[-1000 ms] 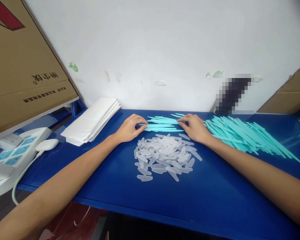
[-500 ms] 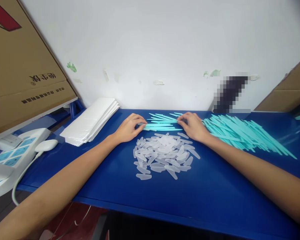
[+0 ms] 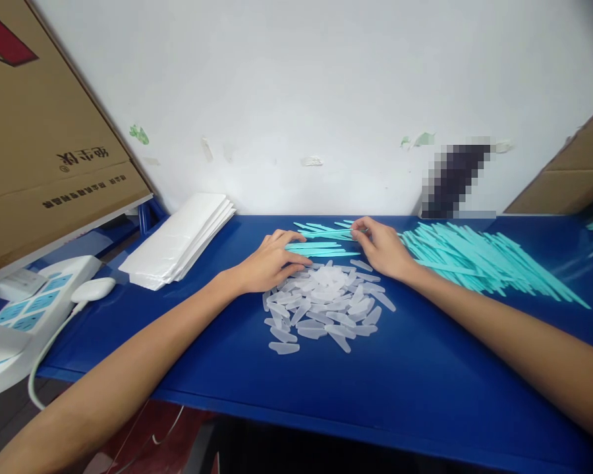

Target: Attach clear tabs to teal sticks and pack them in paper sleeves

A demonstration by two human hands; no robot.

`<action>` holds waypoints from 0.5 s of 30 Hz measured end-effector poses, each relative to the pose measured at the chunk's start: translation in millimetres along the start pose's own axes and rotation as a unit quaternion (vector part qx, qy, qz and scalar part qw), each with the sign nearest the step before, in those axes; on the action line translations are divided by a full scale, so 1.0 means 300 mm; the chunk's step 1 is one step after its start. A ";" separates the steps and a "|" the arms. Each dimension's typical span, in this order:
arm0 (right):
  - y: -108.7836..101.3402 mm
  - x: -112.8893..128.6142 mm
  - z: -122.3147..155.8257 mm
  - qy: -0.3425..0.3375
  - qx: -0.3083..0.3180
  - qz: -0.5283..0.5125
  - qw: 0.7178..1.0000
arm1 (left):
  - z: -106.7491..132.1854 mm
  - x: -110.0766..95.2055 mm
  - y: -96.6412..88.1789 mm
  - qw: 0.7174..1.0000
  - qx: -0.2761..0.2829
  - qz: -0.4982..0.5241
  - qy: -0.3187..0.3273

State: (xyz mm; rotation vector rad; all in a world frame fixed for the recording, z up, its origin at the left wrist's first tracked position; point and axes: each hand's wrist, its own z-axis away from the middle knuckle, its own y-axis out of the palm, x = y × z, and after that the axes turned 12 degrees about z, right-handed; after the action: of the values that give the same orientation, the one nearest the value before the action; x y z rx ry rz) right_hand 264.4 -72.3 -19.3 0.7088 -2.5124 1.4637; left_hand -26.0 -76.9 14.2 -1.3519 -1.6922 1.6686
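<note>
My right hand (image 3: 381, 247) is closed in a pinch on the right end of a slim teal stick (image 3: 329, 234), whose tapered length points left. Beneath it lie more loose teal sticks. With thumb and fingers spread, my left hand (image 3: 271, 262) reaches round the left ends of a small row of teal sticks (image 3: 321, 251); nothing is gripped in it. Its thumb is over the far edge of a heap of frosted, see-through plastic pieces (image 3: 321, 303), flat and narrow like small blade covers.
A large heap of teal sticks (image 3: 479, 260) lies to the right on the blue table (image 3: 296, 395). White flat packets (image 3: 178, 240) are stacked at left, near a power strip (image 3: 44, 303) with a plugged-in white charger (image 3: 93, 288). A cardboard box (image 3: 64, 118) leans in from the left.
My left hand has come out of its pinch at the row's left ends, spreading its fingers and shifting right. The stick in my right hand now lies across the others behind the row.
</note>
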 end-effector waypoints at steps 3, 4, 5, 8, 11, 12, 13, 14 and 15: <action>-0.006 0.010 0.003 0.002 -0.004 -0.015 1.000 | -0.003 -0.006 -0.005 1.000 -0.001 0.002 -0.015; -0.009 0.013 0.004 0.003 -0.007 -0.019 1.000 | -0.004 -0.007 -0.007 1.000 -0.001 0.006 -0.022; -0.011 0.016 0.005 0.002 -0.009 -0.020 1.000 | -0.004 -0.008 -0.008 0.999 0.002 0.012 -0.030; -0.017 0.022 0.009 -0.008 -0.017 -0.022 1.000 | -0.007 -0.009 -0.010 0.998 0.009 0.033 -0.059; -0.019 0.023 0.011 -0.018 -0.024 -0.021 0.999 | -0.008 -0.008 -0.008 0.996 0.003 0.042 -0.074; -0.019 0.023 0.012 -0.020 -0.027 -0.019 0.999 | -0.008 -0.007 -0.007 0.996 -0.002 0.043 -0.073; -0.018 0.022 0.012 -0.022 -0.029 -0.017 0.999 | -0.009 -0.007 -0.005 0.997 -0.011 0.043 -0.071; -0.018 0.021 0.012 -0.024 -0.031 -0.016 0.999 | -0.009 -0.006 -0.003 0.996 -0.025 0.044 -0.069; -0.017 0.020 0.012 -0.026 -0.033 -0.014 0.999 | -0.010 -0.005 -0.001 0.996 -0.045 0.048 -0.068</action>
State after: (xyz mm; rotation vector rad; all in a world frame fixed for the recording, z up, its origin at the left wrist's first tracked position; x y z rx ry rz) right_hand 261.9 -79.5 -15.1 0.7774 -2.5649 1.3642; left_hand -23.1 -76.5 15.5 -1.4113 -1.8248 1.7929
